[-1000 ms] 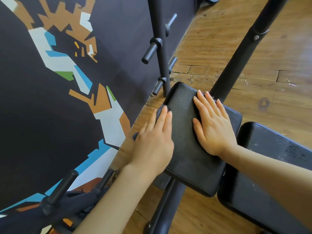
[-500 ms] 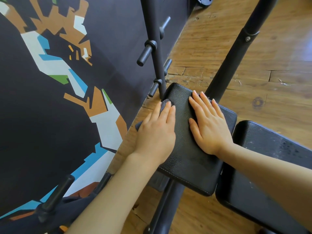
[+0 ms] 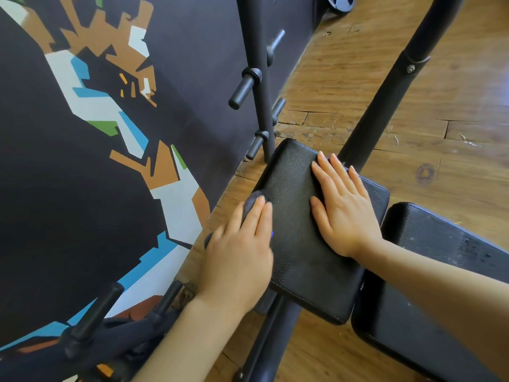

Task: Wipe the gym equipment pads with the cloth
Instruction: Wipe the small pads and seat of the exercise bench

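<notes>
A small black leather-look pad (image 3: 300, 216) sits on a black frame in the middle of the head view. My left hand (image 3: 242, 252) lies flat with straight fingers on a dark grey cloth (image 3: 252, 201) at the pad's left edge; only the cloth's tip and a corner show past the fingers. My right hand (image 3: 344, 208) rests flat and open on the pad's upper right part, fingers spread. A second, larger black pad (image 3: 429, 266) lies to the right, partly under my right forearm.
A black upright post with pegs (image 3: 259, 86) stands just behind the pad. A slanted black tube (image 3: 391, 86) rises at the right. A dark mat with coloured shapes (image 3: 96, 133) covers the left floor; wooden boards (image 3: 413, 150) lie elsewhere. More black pegs (image 3: 93, 323) stick up at lower left.
My left hand with the cloth slid back toward me along the pad's left edge after reaching forward. My right hand stays flat on the pad.
</notes>
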Motion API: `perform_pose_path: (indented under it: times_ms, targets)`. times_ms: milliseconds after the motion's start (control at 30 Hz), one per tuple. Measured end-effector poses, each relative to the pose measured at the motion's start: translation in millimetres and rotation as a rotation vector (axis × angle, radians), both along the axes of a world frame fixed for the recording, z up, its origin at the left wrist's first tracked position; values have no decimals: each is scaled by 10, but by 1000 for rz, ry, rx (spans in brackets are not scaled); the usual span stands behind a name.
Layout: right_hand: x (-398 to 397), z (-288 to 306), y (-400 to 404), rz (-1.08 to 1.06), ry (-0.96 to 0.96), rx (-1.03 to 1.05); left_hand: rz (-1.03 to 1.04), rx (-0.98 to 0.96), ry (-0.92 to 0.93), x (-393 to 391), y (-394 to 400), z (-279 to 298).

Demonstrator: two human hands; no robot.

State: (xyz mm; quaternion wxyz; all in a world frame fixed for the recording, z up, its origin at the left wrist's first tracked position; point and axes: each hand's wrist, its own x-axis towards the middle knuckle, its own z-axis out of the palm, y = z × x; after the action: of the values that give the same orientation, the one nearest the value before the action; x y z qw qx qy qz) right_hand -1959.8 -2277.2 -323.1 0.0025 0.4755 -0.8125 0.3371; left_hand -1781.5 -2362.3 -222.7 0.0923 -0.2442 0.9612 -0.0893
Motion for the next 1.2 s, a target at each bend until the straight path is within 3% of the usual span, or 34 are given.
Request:
perform_pose_path:
  times_ms: [67,233,433,633,833,967,1200]
  targets:
    - [-6,1,-2,-3,1,-5,5,10,-5,115,-11,-26]
    - [-9,-6,-6,-2,2,4,14,10,30,-490,-81,6]
    - [-13,-16,-6,1,7,-8,100,39,7,195,92,47]
    - [-6,-20,-6,-8,10,-9,89,86,86,-287,-136,19]
    - [-7,-22,-10,-7,11,-14,0,67,95,253,0,64]
    - [-4,-19,-10,-9,14,-17,110,84,80,-230,-132,30]
    - [-4,-31,-20,-14,18,-20,-119,20,46,431,103,-46]
